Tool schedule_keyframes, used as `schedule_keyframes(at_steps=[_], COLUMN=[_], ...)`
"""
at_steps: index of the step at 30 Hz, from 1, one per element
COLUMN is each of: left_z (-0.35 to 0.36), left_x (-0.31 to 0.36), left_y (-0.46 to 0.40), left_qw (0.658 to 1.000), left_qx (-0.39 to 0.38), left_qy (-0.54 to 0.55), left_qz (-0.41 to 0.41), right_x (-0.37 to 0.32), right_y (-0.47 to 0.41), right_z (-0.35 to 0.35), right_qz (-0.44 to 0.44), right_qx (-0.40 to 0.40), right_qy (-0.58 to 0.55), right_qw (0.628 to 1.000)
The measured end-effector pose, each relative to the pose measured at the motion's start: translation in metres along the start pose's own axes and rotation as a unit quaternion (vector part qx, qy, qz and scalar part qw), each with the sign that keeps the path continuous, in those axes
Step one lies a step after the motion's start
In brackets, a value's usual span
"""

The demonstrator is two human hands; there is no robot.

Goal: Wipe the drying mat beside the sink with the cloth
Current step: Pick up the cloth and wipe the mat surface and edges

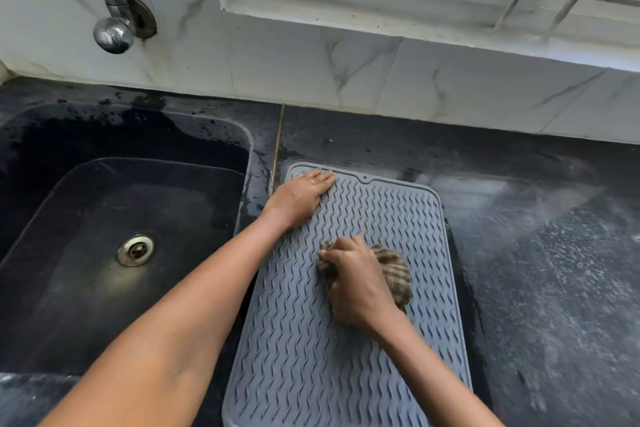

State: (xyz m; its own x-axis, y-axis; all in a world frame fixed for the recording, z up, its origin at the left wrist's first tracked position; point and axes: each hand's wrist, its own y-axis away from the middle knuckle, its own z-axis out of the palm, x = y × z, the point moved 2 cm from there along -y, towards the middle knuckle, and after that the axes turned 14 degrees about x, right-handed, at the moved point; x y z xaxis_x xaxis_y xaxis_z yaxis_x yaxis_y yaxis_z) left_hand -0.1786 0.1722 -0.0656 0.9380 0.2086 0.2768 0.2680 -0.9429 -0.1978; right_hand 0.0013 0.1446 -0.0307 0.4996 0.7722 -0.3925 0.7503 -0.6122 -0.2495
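Observation:
A grey drying mat (391, 215) with wavy ridges lies on the dark counter just right of the sink. My right hand (356, 284) is closed around a bunched brown checked cloth (394, 274), pressing it onto the middle of the mat. My left hand (301, 198) lies flat, fingers together, on the mat's far left corner. The cloth is partly hidden under my right hand.
A black sink (114, 218) with a metal drain (135, 250) sits to the left. A chrome tap (112, 31) comes out of the marble-tiled wall above it. The dark speckled counter (554, 253) stretches to the right. A window ledge (381, 14) runs above.

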Motion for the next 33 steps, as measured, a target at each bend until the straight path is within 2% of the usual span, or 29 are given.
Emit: schedule_keyframes(at_steps=[3,7,11,17,21,25,29,33], left_z=[-0.007,-0.011,-0.008,-0.006,-0.006,-0.007,-0.010,-0.015], left_x=[0.010,0.016,0.018,0.020,0.030,0.036,0.033,0.038], left_y=[0.005,0.027,0.040,0.044,0.049,0.063,0.077,0.087], left_qw=[0.999,0.999,0.997,0.996,0.996,0.997,0.998,0.997], left_qx=[-0.012,-0.040,-0.068,-0.070,-0.072,-0.069,-0.059,-0.071], left_qy=[-0.036,-0.021,-0.039,-0.059,-0.058,-0.035,-0.026,-0.039], left_qz=[0.018,0.014,0.014,0.007,-0.010,-0.016,-0.008,-0.008], right_x=[0.005,0.009,-0.004,-0.029,-0.028,-0.021,-0.029,-0.041], right_y=[-0.004,-0.028,-0.017,0.072,0.063,0.010,0.014,0.060], right_z=[-0.008,-0.011,-0.004,-0.010,-0.019,-0.015,-0.001,-0.002], right_qz=[0.047,0.100,0.074,-0.010,0.048,0.105,0.102,0.057], right_qx=[-0.017,0.055,0.036,-0.006,-0.028,0.071,0.059,0.033], right_qy=[-0.030,-0.030,-0.004,0.005,-0.037,-0.010,0.019,0.012], right_qw=[0.998,0.993,0.997,1.000,0.998,0.992,0.993,0.998])
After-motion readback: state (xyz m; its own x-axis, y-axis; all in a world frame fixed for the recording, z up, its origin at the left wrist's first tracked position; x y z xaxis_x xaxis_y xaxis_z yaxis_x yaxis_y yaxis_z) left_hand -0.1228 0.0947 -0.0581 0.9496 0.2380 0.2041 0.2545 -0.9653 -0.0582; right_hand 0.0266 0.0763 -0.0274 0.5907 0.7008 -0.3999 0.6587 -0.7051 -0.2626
